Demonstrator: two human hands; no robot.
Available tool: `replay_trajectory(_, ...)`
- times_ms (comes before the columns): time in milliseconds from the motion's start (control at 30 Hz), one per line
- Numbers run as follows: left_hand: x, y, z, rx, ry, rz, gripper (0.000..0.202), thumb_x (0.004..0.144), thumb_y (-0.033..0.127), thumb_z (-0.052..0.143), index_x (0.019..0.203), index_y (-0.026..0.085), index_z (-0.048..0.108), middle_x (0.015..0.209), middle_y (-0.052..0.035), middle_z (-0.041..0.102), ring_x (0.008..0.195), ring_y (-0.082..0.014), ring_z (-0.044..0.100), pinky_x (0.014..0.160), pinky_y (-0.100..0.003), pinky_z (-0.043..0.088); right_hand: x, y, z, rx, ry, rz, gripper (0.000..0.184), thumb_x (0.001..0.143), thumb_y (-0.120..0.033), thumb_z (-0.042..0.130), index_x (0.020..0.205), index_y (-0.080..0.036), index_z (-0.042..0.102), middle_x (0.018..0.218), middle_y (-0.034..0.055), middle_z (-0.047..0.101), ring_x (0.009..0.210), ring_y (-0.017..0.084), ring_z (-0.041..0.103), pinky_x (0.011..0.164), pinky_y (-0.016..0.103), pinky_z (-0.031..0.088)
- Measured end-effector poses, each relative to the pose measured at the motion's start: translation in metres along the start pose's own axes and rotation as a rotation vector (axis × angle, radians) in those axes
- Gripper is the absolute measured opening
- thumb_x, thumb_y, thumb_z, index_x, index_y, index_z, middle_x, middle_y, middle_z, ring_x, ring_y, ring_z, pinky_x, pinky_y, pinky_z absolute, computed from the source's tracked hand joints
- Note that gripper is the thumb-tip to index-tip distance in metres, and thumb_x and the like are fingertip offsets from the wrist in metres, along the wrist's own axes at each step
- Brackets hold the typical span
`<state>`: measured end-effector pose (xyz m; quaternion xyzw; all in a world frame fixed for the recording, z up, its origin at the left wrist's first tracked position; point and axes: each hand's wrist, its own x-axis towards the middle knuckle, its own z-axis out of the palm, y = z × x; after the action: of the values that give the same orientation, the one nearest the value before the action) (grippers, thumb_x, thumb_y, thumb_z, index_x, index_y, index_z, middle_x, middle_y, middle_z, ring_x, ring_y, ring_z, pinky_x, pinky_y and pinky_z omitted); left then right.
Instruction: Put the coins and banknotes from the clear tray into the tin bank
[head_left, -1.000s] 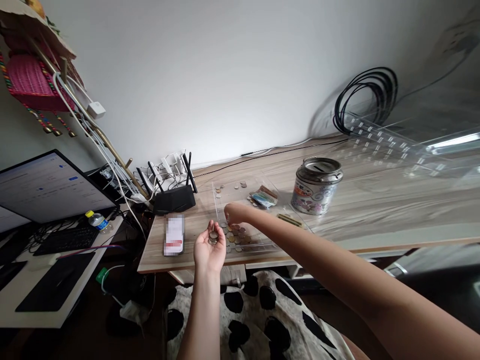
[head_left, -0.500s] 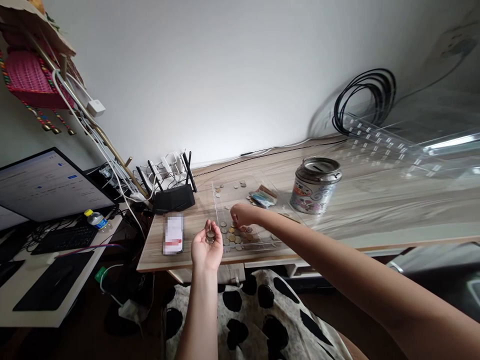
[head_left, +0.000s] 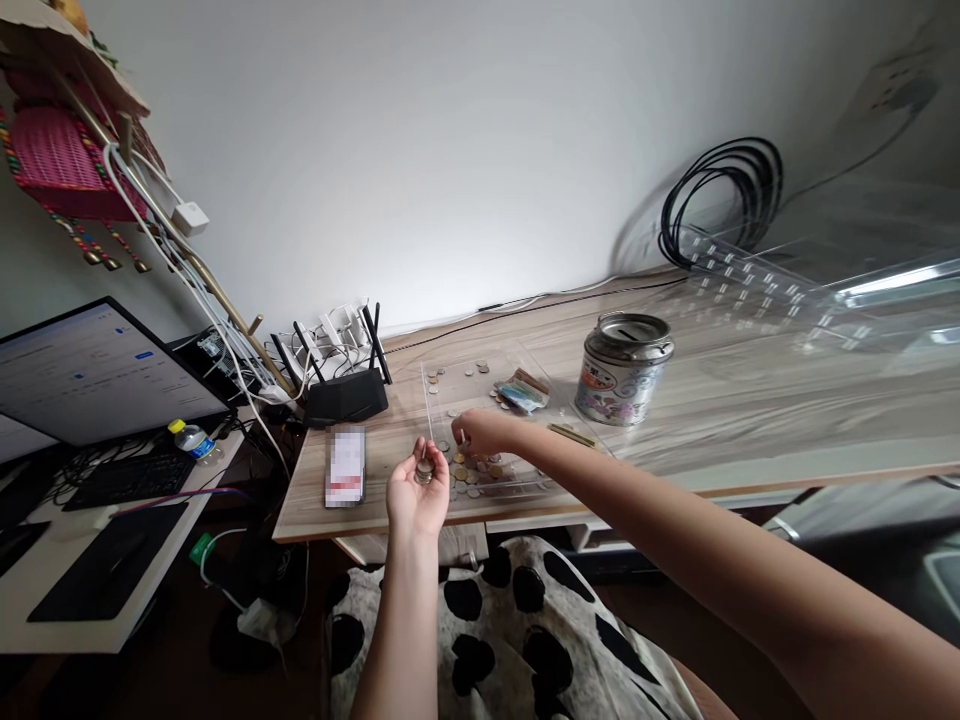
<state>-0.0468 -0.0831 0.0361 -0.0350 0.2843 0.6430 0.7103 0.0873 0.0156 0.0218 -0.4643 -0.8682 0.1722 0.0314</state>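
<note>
My left hand (head_left: 417, 505) is turned palm up, its fingers curled around a small stack of coins (head_left: 424, 472). Over a clear plastic tray (head_left: 448, 398), my right hand (head_left: 486, 432) reaches down with fingertips pinched; whatever is between them is too small to make out. Silver and gold-coloured loose coins (head_left: 471, 472) lie spread in the tray beneath and beside that hand. Folded banknotes (head_left: 525, 393) rest farther back in the tray. To the right stands a round metal coin tin (head_left: 621, 378) with a slotted lid and a floral print.
A phone (head_left: 346, 466) lies on the desk left of my left hand, with a black router (head_left: 346, 396) behind it. A thin gold-coloured strip (head_left: 572, 436) lies below my right forearm's far side. Coiled black cable (head_left: 720, 200) and clear plastic panels (head_left: 780, 290) occupy the right.
My right hand has shifted slightly left, nearer my left hand, which has moved a little to the right. The coins stay in my left hand.
</note>
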Motion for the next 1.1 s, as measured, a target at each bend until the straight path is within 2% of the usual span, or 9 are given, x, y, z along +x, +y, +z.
replay_trajectory(267,0.003,-0.016,0.004,0.125,-0.054,0.006,0.023,0.077,0.01,0.036,0.084,0.005,0.057,0.09,-0.0169,0.059,0.088,-0.0203,0.06,0.07,-0.03,0.053,-0.031,-0.013,-0.025,0.452,0.25,-0.097,0.018,0.067,-0.025,0.053,0.079,-0.015,0.062,0.067,0.0017,0.064,0.056,0.011,0.055,0.049,0.018,0.038)
replay_trajectory(367,0.009,-0.024,0.008,0.124,-0.064,-0.017,0.022,0.078,0.004,0.034,0.083,0.003,0.056,0.088,-0.0173,0.06,0.087,-0.0195,0.06,0.068,-0.026,0.054,-0.048,-0.026,-0.038,0.341,0.32,-0.103,0.01,0.065,-0.022,0.056,0.071,-0.017,0.063,0.065,0.0011,0.063,0.058,0.011,0.055,0.052,0.02,0.038)
replay_trajectory(433,0.013,-0.027,0.011,0.133,-0.055,-0.037,0.022,0.078,0.002,0.034,0.084,0.003,0.055,0.09,-0.018,0.06,0.088,-0.0192,0.06,0.066,-0.022,0.054,-0.065,-0.021,-0.056,0.229,0.499,0.025,0.012,0.068,-0.024,0.055,0.073,-0.019,0.064,0.07,0.0016,0.064,0.062,0.013,0.055,0.055,0.022,0.038)
replay_trajectory(533,0.02,-0.031,0.016,0.161,-0.043,-0.041,0.019,0.079,0.001,0.035,0.083,0.004,0.054,0.089,-0.017,0.061,0.088,-0.0182,0.061,0.062,-0.018,0.053,-0.097,0.016,-0.089,0.079,0.834,0.396,0.017,0.073,-0.032,0.05,0.083,-0.024,0.062,0.078,0.0029,0.064,0.068,0.018,0.054,0.057,0.028,0.037)
replay_trajectory(600,0.026,-0.035,0.02,0.192,-0.05,-0.031,0.015,0.079,0.002,0.038,0.079,0.005,0.054,0.086,-0.0147,0.062,0.082,-0.0154,0.062,0.059,-0.014,0.052,-0.115,0.053,-0.105,-0.009,0.889,0.673,0.016,0.069,-0.036,0.052,0.076,-0.025,0.061,0.078,0.0057,0.062,0.073,0.024,0.052,0.056,0.033,0.035)
replay_trajectory(733,0.038,-0.046,0.023,0.364,-0.068,-0.017,0.01,0.078,0.007,0.045,0.071,0.008,0.052,0.071,-0.0091,0.062,0.056,-0.0064,0.06,0.044,-0.008,0.045,-0.128,0.112,-0.11,-0.003,0.842,0.789,0.017,0.069,-0.039,0.049,0.078,-0.029,0.059,0.076,0.008,0.058,0.08,0.03,0.048,0.057,0.038,0.032)
replay_trajectory(833,0.045,-0.052,0.022,0.544,-0.154,-0.016,0.008,0.075,0.015,0.052,0.068,0.011,0.05,0.05,0.0005,0.054,0.032,-0.001,0.042,0.029,-0.008,0.028,-0.125,0.125,-0.106,-0.01,0.855,0.78,0.017,0.068,-0.04,0.05,0.078,-0.029,0.059,0.074,0.0084,0.057,0.08,0.03,0.047,0.057,0.039,0.032)
replay_trajectory(1033,0.058,-0.058,0.025,0.826,-0.291,0.09,0.015,0.072,0.028,0.055,0.071,0.014,0.049,0.039,0.0107,0.031,0.025,0.0002,0.019,0.029,-0.014,0.006,-0.108,0.067,-0.088,-0.12,0.923,0.596,0.027,0.075,-0.038,0.043,0.092,-0.025,0.061,0.097,0.0109,0.057,0.092,0.031,0.046,0.062,0.037,0.035)
replay_trajectory(1100,0.06,-0.058,0.027,0.872,-0.296,0.149,0.019,0.071,0.03,0.056,0.081,0.014,0.052,0.04,0.0108,0.031,0.027,0.0001,0.021,0.03,-0.014,0.007,-0.093,0.035,-0.062,0.028,0.697,0.399,0.031,0.079,-0.038,0.037,0.09,-0.023,0.062,0.097,0.0088,0.059,0.076,0.023,0.053,0.058,0.032,0.037)
